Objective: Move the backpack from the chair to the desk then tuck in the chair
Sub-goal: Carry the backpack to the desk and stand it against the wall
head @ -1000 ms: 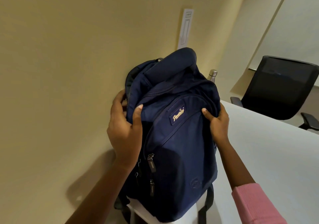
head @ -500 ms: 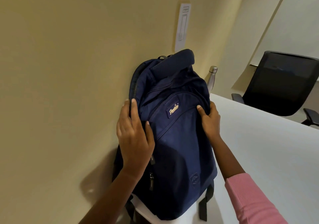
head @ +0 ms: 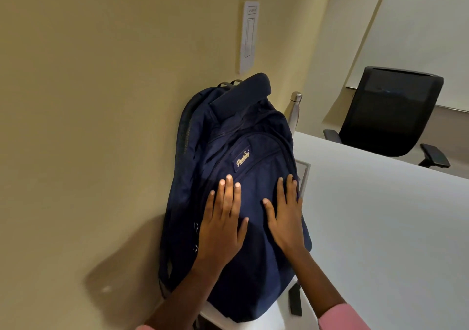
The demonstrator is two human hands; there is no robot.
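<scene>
The navy backpack [head: 243,152] stands upright on the near left corner of the white desk [head: 380,228], leaning back against the beige wall. My left hand [head: 223,220] lies flat on its front pocket with the fingers spread. My right hand [head: 286,218] rests flat beside it on the same pocket, fingers also apart. Neither hand grips the fabric. A black strap end [head: 295,301] hangs over the desk's near edge. A black office chair [head: 388,116] stands behind the far edge of the desk at the upper right.
A steel bottle [head: 294,108] stands behind the backpack next to the wall. A grey cable hatch [head: 303,174] is set into the desk beside the bag. A white switch plate [head: 248,35] is on the wall above.
Both hands left the backpack's sides and upper edge and now lie flat on its front. The bag has settled back against the wall.
</scene>
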